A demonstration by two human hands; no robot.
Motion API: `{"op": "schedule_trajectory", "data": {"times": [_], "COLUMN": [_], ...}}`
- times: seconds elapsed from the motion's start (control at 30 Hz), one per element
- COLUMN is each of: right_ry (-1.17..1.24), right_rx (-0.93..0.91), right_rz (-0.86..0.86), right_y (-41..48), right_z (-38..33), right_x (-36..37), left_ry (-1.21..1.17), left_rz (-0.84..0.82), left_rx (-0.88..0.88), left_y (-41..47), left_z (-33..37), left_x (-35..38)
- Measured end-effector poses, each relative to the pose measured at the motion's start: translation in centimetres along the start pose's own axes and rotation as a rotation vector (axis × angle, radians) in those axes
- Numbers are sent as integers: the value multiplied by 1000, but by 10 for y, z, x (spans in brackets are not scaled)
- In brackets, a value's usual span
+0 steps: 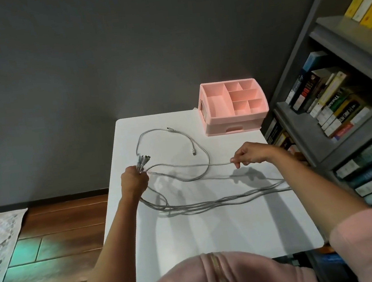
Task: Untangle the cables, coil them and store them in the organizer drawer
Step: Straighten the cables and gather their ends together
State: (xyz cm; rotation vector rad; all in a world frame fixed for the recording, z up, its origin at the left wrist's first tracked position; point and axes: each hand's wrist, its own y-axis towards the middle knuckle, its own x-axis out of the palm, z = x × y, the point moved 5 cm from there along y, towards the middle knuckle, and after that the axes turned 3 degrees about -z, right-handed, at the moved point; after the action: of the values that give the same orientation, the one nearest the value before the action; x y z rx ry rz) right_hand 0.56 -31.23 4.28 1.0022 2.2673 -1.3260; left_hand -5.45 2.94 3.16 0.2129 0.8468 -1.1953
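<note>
White bench (pixel 214 237) carries grey cables (pixel 210 204) running left to right; left grip (pixel 135 181) clutches the plug ends (pixel 142 160), right grip (pixel 249 154) pinches one strand (pixel 220 164) stretched between them

Tangled grey cables (pixel 210 204) sprawl over the table (pixel 214 235), pink organizer (pixel 232 112) at its far corner, drawer (pixel 232 129) closed

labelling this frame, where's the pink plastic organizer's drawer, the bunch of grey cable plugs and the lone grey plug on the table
pink plastic organizer drawer (pixel 216 130), head view, left part of drawer front
bunch of grey cable plugs (pixel 142 160), head view, the plug heads
lone grey plug (pixel 194 152), head view, its connector end
</note>
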Motion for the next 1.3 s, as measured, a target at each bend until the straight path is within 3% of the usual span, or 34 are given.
{"op": "schedule_trajectory", "data": {"times": [0.1, 0.23, 0.43, 0.63, 0.8, 1.17, 1.3], "right_ry": [-19, -13, 102, 361, 476, 639, 749], "right_rx": [-45, -151, -316, -347, -304, -182, -143], "right_rz": [-32, -101, -95, -150, -101, 170, 264], "right_y": [2, 1, -15, -12, -14, -15, -16], "right_z": [-16, -51, -82, -50, -23, 54, 74], "right_x": [3, 9, -4, -6, -17, -41, -46], "left_ry": [-9, -2, 62, 86, 93, 85, 48], "left_rz": [-3, -216, -522, -393, -345, -143, -201], "left_rx": [166, 428, 538, 613, 581, 453, 435], "left_y": [-7, -25, -45, -37, -30, -16, -18], "left_z": [29, 79, 103, 115, 103, 74, 72], "left_x": [4, 28, 66, 45, 35, -4, 0]}}
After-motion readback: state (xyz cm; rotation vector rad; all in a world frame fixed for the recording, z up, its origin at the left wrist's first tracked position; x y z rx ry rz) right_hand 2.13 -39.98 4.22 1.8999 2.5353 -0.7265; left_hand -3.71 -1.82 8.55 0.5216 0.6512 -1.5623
